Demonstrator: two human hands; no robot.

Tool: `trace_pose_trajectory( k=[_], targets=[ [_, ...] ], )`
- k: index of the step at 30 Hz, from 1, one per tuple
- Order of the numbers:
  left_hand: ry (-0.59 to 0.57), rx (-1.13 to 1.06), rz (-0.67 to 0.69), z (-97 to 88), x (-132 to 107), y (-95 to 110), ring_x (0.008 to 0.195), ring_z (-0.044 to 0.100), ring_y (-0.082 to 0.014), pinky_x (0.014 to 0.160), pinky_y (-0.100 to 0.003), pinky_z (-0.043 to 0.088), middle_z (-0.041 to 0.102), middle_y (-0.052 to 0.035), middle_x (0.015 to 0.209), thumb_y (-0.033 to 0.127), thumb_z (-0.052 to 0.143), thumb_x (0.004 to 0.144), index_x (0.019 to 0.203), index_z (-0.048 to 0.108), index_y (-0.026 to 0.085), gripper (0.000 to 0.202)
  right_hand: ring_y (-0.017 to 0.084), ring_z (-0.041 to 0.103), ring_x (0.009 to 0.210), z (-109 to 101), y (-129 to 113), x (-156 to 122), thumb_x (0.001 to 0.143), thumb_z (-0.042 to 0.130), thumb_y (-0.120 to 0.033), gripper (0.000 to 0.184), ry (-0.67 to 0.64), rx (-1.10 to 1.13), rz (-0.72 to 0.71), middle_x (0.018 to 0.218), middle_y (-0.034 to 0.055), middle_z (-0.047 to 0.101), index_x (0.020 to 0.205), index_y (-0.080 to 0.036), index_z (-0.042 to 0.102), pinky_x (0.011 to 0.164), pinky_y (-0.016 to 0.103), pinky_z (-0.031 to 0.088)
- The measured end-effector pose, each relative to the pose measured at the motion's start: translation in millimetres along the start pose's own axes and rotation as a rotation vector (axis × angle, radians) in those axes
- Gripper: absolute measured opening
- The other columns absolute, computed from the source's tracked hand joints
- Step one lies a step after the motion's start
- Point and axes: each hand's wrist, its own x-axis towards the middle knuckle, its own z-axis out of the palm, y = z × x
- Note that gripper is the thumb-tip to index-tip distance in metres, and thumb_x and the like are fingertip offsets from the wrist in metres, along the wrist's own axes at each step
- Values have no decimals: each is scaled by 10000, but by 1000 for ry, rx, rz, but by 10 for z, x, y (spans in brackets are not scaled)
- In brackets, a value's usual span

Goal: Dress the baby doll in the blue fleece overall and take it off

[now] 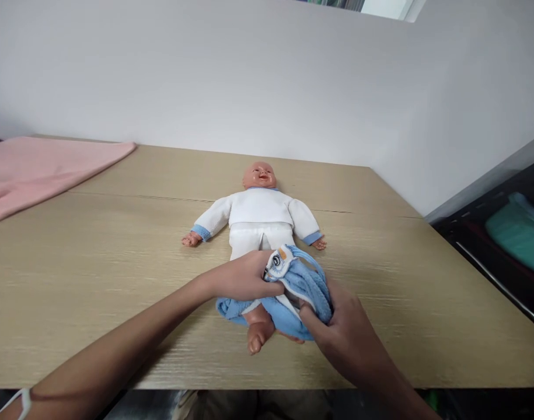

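Observation:
A baby doll [259, 213] in white top and white trousers lies on its back on the wooden table [96, 262], head away from me. A bunched light-blue garment [299, 286] with white trim sits over its legs; one bare foot [256, 338] sticks out below. My left hand [245, 277] pinches the garment's upper edge near the doll's hips. My right hand [337, 326] grips the blue fabric from the right side, fingers curled into it.
A pink cloth [35, 169] lies at the table's far left corner. A white wall stands behind the table. To the right, past the table edge, is a dark rack [503, 245] holding a teal item [518, 233].

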Motion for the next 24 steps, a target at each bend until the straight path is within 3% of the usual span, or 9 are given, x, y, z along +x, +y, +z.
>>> trace_pose_trajectory(
  k=[6, 12, 18, 20, 24],
  targets=[
    [-52, 112, -78, 9, -21, 56, 986, 704, -266, 813, -339, 502, 763, -10, 1062, 273, 792, 822, 1140, 671, 219, 345, 270, 623, 679, -21, 56, -124, 877, 621, -375, 118, 167, -364, -41, 744, 68, 695, 824, -273, 594, 630, 353, 361],
    [-51, 173, -76, 33, -20, 52, 1011, 699, -276, 835, -356, 497, 731, -23, 1103, 263, 801, 793, 1202, 622, 225, 448, 192, 526, 487, 51, 35, -271, 894, 621, -358, 248, 114, -333, -77, 580, -2, 601, 705, -296, 473, 526, 318, 345],
    [-50, 277, -96, 51, -28, 45, 994, 669, -246, 825, -339, 476, 673, -14, 1084, 278, 802, 805, 1184, 562, 239, 450, 191, 595, 489, 403, 104, -517, 894, 573, -196, 126, 271, -390, -278, 613, -28, 624, 794, -270, 558, 504, 317, 402],
    [-49, 315, -92, 63, -40, 29, 972, 657, -239, 805, -331, 459, 665, -5, 1070, 269, 812, 781, 1203, 535, 249, 505, 230, 659, 594, 481, 188, -550, 900, 584, -201, 55, 387, -449, -315, 707, 11, 677, 893, -244, 617, 555, 334, 474],
    [-86, 408, -129, 105, -61, 43, 885, 631, -234, 738, -325, 411, 648, 12, 998, 305, 826, 765, 1229, 485, 266, 577, 299, 666, 826, 594, 366, -611, 913, 637, -229, 108, 545, -506, -343, 944, 100, 692, 1011, -212, 680, 743, 429, 591]
  ],
)
